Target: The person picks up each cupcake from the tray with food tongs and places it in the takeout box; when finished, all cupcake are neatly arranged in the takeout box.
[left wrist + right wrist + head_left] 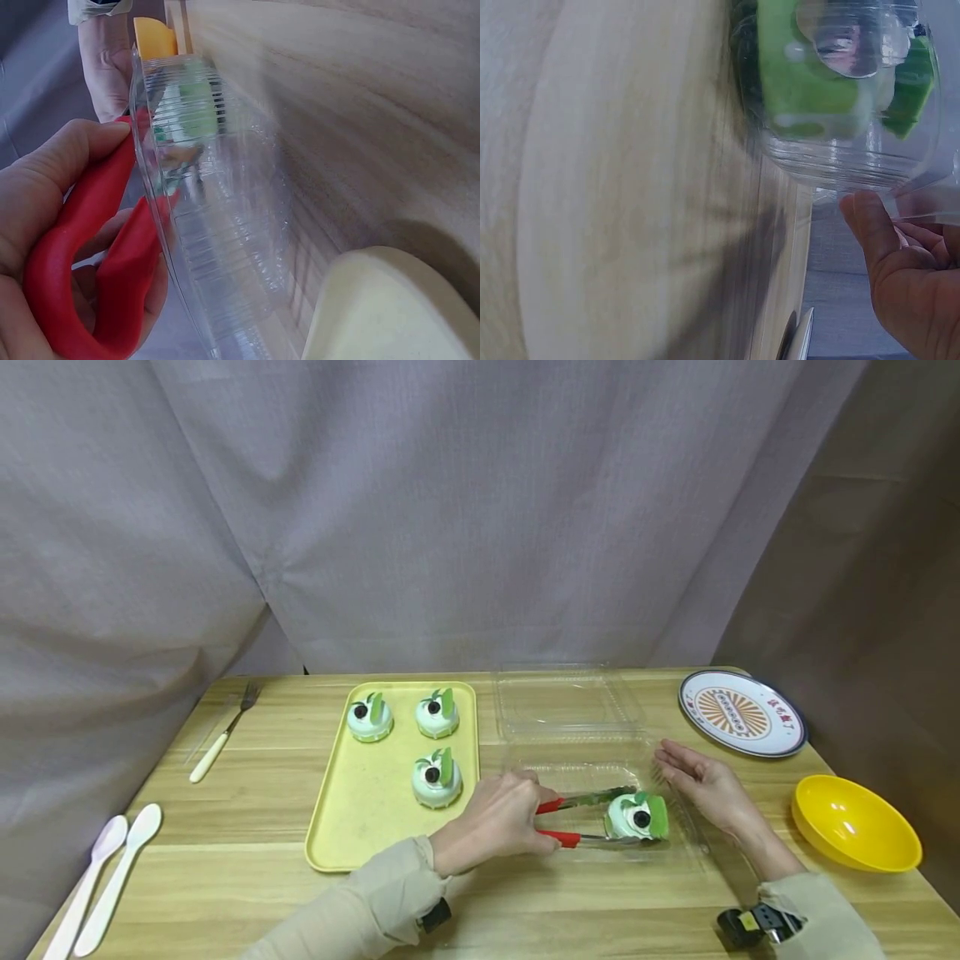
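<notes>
My left hand (495, 818) grips red-handled tongs (564, 839), whose metal arms lie on either side of a pale green cake (624, 818). A dark round topping and green pieces sit on that cake. It is in the right part of a clear plastic container (678, 835), seen through the wall in both wrist views. My right hand (708, 789) is at the container's right side, fingers extended; in the right wrist view its fingertips (866, 202) touch the rim. On the left, a yellow tray (352, 827) bears three similar cakes (437, 781).
Behind the container its clear lid (562, 702) stands open. A patterned plate (780, 739) and a yellow bowl (855, 822) are on the right. A fork (217, 747) and two pale spoons (112, 885) lie at the left. A grey curtain (450, 527) hangs behind the table.
</notes>
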A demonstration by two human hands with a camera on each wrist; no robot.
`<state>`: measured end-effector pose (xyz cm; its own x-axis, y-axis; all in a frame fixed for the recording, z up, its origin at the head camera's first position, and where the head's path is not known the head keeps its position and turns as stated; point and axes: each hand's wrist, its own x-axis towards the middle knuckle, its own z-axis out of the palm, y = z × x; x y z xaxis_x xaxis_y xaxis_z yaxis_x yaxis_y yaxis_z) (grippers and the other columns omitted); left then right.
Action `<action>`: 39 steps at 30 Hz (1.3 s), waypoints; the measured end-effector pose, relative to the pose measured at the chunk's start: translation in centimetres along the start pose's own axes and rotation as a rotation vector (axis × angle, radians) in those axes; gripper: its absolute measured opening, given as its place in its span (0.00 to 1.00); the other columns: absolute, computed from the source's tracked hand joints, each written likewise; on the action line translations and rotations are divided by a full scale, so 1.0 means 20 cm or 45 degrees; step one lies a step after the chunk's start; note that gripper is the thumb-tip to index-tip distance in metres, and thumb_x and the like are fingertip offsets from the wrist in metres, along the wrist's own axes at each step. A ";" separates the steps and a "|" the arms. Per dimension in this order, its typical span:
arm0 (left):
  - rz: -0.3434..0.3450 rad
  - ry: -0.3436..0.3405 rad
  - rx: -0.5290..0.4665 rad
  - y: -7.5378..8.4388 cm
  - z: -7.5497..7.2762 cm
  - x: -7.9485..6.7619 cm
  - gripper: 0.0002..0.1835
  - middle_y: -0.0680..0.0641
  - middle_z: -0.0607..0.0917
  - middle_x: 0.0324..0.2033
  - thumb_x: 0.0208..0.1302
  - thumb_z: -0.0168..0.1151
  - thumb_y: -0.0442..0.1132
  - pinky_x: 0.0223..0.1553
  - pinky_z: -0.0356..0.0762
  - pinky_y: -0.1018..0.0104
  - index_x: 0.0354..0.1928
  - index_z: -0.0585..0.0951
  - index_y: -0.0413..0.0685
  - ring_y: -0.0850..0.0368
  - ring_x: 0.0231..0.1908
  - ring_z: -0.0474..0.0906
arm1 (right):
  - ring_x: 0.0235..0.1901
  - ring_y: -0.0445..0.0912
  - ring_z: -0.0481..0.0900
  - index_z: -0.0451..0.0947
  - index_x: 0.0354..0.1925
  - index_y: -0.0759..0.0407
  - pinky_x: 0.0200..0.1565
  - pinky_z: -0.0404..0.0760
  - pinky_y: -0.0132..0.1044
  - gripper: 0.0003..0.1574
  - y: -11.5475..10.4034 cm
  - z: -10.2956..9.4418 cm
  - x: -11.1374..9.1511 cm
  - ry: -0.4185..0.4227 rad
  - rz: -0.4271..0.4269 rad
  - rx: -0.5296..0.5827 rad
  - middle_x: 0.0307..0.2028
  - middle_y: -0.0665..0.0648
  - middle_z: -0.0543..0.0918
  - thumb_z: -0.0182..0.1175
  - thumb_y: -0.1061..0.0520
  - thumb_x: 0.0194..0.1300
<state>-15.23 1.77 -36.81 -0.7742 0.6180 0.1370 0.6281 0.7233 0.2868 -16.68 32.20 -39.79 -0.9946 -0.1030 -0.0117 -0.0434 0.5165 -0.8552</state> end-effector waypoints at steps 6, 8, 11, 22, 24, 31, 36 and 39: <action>0.008 0.005 -0.001 -0.01 0.00 0.00 0.26 0.57 0.82 0.27 0.42 0.75 0.51 0.18 0.60 0.76 0.48 0.87 0.57 0.68 0.20 0.65 | 0.45 0.13 0.67 0.51 0.70 0.79 0.46 0.70 0.11 0.36 0.00 0.01 0.00 -0.002 -0.005 0.006 0.65 0.79 0.64 0.49 0.60 0.74; 0.003 -0.005 -0.018 -0.01 -0.01 0.00 0.26 0.57 0.83 0.28 0.42 0.75 0.51 0.19 0.61 0.76 0.48 0.87 0.57 0.68 0.20 0.65 | 0.45 0.13 0.67 0.50 0.70 0.79 0.46 0.70 0.11 0.35 0.00 0.01 0.00 -0.002 -0.005 0.007 0.65 0.79 0.64 0.49 0.61 0.74; -0.010 -0.028 -0.059 -0.02 -0.02 0.01 0.27 0.56 0.83 0.30 0.42 0.76 0.51 0.20 0.61 0.76 0.49 0.87 0.57 0.69 0.20 0.65 | 0.45 0.13 0.66 0.50 0.70 0.78 0.46 0.70 0.11 0.36 0.00 0.01 0.00 -0.007 0.007 0.007 0.65 0.78 0.63 0.49 0.61 0.74; -0.017 -0.025 -0.292 -0.08 -0.08 -0.02 0.29 0.52 0.88 0.43 0.45 0.75 0.49 0.19 0.59 0.76 0.53 0.85 0.53 0.70 0.22 0.62 | 0.45 0.12 0.64 0.51 0.71 0.77 0.46 0.69 0.11 0.35 -0.01 0.01 0.01 -0.009 0.023 -0.029 0.66 0.77 0.64 0.48 0.60 0.75; -0.008 0.010 -0.349 -0.10 -0.10 -0.05 0.30 0.50 0.88 0.45 0.46 0.75 0.49 0.19 0.58 0.76 0.54 0.84 0.51 0.68 0.22 0.62 | 0.45 0.12 0.65 0.51 0.71 0.77 0.46 0.70 0.11 0.35 0.00 0.01 0.00 -0.008 0.021 -0.030 0.66 0.77 0.64 0.48 0.60 0.75; -0.046 0.222 -0.451 -0.29 -0.19 -0.24 0.29 0.50 0.86 0.38 0.46 0.76 0.46 0.26 0.67 0.75 0.54 0.84 0.50 0.64 0.29 0.72 | 0.45 0.14 0.68 0.52 0.70 0.80 0.46 0.71 0.12 0.35 0.01 0.01 0.00 0.004 -0.016 -0.001 0.64 0.80 0.64 0.49 0.61 0.74; -0.168 0.342 -0.447 -0.53 -0.26 -0.44 0.28 0.50 0.84 0.33 0.45 0.77 0.43 0.25 0.67 0.74 0.52 0.85 0.48 0.65 0.28 0.69 | 0.44 0.13 0.67 0.51 0.70 0.79 0.46 0.70 0.11 0.35 0.01 0.01 0.01 0.003 -0.001 -0.001 0.64 0.79 0.64 0.49 0.61 0.74; -0.239 0.367 -0.426 -0.66 -0.29 -0.56 0.27 0.51 0.83 0.32 0.46 0.78 0.41 0.24 0.65 0.73 0.52 0.85 0.45 0.65 0.26 0.68 | 0.44 0.13 0.67 0.51 0.70 0.80 0.45 0.70 0.11 0.35 0.02 0.01 0.01 -0.004 0.004 -0.006 0.64 0.79 0.64 0.48 0.62 0.74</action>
<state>-15.32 -16.59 -36.62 -0.8915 0.3417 0.2974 0.4526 0.6461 0.6146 -16.91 32.20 -40.25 -0.9945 -0.1038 -0.0163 -0.0404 0.5206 -0.8528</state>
